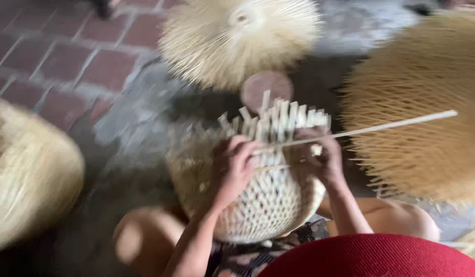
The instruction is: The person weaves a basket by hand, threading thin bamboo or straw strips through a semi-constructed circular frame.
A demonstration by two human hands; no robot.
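- Two bare hands work on one half-woven bamboo basket [263, 200], which rests on the person's lap between the bare knees, its rounded body turned toward the camera; every place below is told from this basket.
- Nearest the camera, below the basket, a red rounded cloth surface [370, 256] fills the lower right edge, and a strip of patterned fabric [263, 256] shows just under the basket's belly.
- Left hand [235, 166] lies on the basket's upper left shoulder, fingers curled shut over the weave and pinching the near end of a thin bamboo strip [381, 126].
- Right hand [322, 156] grips the basket's upper right rim, fingers folded around the upright stakes; the strip passes just above it and runs out far to the right, its tip free in the air.
- Basket's weave is pale, open and checkered; flat stakes stand loose and uneven along its top edge.
- Right of the basket, very close, a large domed bristly basket [427, 102] crowds the strip's path.
- Left of it, well apart, another pale woven mound [27, 174] sits at the frame's edge, with dark bare ground between.
- Beyond the basket, a round fringed bamboo piece [237, 36] lies on grey ground [140, 113], a small reddish disc [265, 87] just before it; red brick paving [58, 56] lies farther left.
- Motion blur softens all edges.
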